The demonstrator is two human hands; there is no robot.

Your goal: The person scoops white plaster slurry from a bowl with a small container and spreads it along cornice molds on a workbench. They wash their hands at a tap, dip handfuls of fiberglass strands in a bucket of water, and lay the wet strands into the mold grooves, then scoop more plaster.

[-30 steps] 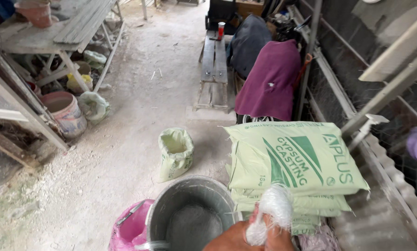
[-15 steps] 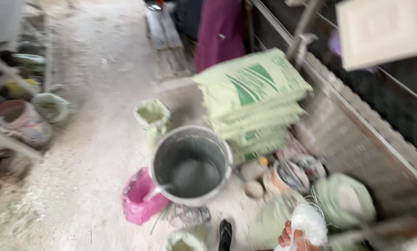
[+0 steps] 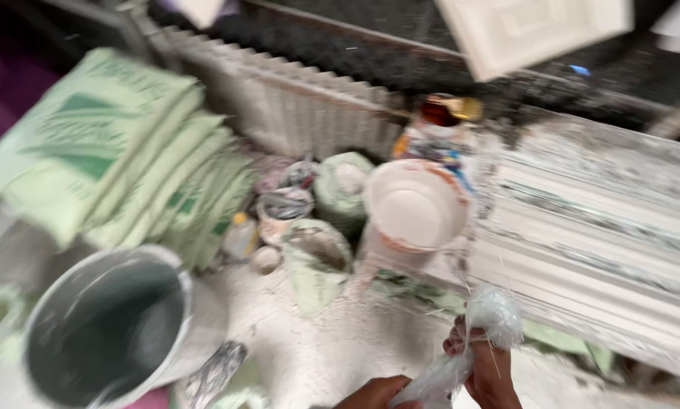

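Gripping a clear plastic bag low in the head view, the right hand has its fingers curled tight round the bag's neck; the left hand cups the tail below, near the white bucket.

Green sacks – stacked, upper left

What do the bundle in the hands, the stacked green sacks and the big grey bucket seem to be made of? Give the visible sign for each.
Bundle: probably thin clear plastic film around white stuff; it looks translucent, crinkled and shiny. Stacked sacks: likely paper or woven plastic, matte pale green with flat folded edges; blur leaves it open. Bucket: possibly metal or hard plastic, with a dull grey inside, a pale rim and white dust.
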